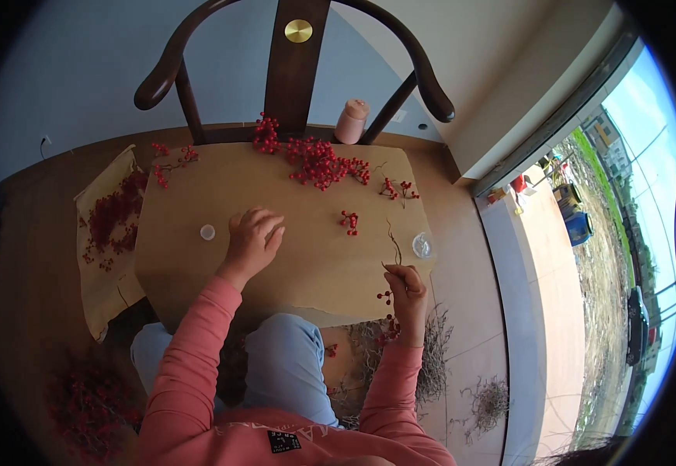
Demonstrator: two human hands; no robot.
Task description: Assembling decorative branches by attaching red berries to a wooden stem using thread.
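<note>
My right hand [408, 289] is closed at the table's right front, pinching a thin brown twig [394, 242] whose bare, crooked end points up and away. Red berries [384, 297] show beside that hand; whether they belong to the same twig I cannot tell. Held over the paper-covered table [198, 276], left of centre, my left hand [255, 239] is open and empty, its fingers spread loosely. A short berry sprig [349, 223] lies between the hands. Near the right hand is a clear round dish [422, 245]; a small white round cap [207, 232] lies left of the left hand.
A heap of red berry sprigs [318, 161] lies at the far edge, with smaller sprigs beside it. Behind stand a pink canister [352, 123] and a dark wooden chair [295, 74]. More berries lie on paper at left; dry twigs [435, 353] are on the floor at right.
</note>
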